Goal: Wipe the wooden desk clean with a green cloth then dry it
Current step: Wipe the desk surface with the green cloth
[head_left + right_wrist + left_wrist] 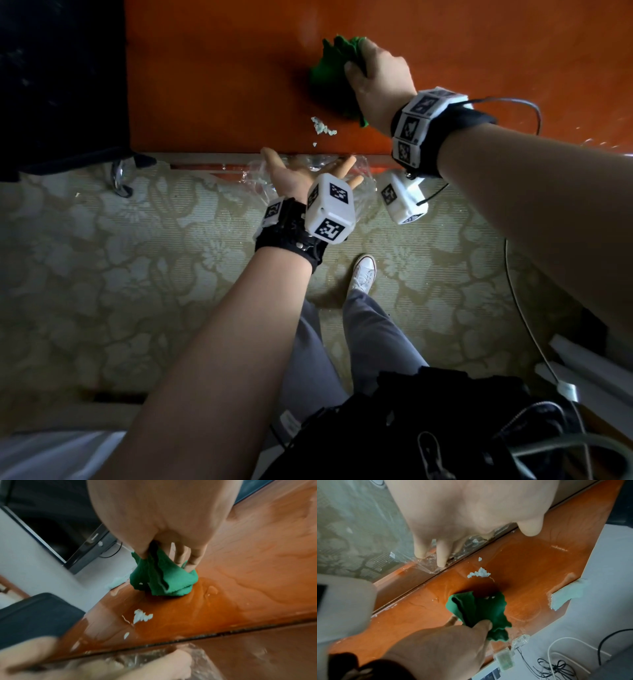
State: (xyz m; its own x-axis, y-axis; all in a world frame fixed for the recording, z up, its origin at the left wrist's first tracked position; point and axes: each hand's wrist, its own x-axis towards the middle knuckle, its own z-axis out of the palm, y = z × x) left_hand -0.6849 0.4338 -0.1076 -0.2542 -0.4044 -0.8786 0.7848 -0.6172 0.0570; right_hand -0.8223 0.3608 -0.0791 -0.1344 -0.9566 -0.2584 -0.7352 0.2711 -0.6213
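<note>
Right hand (375,77) is bunching the green cloth (334,73) against the wet bench (212,85), upper middle of frame. Left hand (294,176), fingers spread, is cupping clear plastic wrap (255,171) under the edge, below white crumbs (322,126).

Dim overall exposure in the head view, with dark corners and wide-angle bending at the edges. Soft glare across the wet table (530,566), plus a dark shadow under the green cloth (477,609). Motion blur and soft focus on near skin in both wrist views.
</note>
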